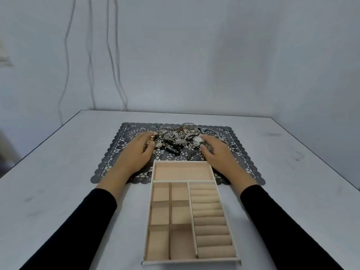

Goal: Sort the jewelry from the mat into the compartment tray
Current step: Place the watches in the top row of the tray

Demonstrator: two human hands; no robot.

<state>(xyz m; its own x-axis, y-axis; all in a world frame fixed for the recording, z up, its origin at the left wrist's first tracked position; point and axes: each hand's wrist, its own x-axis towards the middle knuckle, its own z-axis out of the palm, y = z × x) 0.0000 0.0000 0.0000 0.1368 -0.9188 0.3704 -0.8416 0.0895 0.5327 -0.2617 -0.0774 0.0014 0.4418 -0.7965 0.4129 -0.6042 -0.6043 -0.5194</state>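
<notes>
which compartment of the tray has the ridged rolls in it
The long compartment down the tray's right side; the other seven have flat floors.

Tray (pixel 182 172) on table (pixel 58 191), near side, far end over mat (pixel 243 166). Jewelry pile (pixel 179 136) on mat's far part. Left hand (pixel 136 152) at pile's left, right hand (pixel 218 152) at its right, by watch (pixel 197 140).

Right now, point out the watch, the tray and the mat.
watch (pixel 198 140): head view, on its white dial
tray (pixel 171 180): head view, on the cross divider
mat (pixel 247 168): head view, near its right border
</notes>
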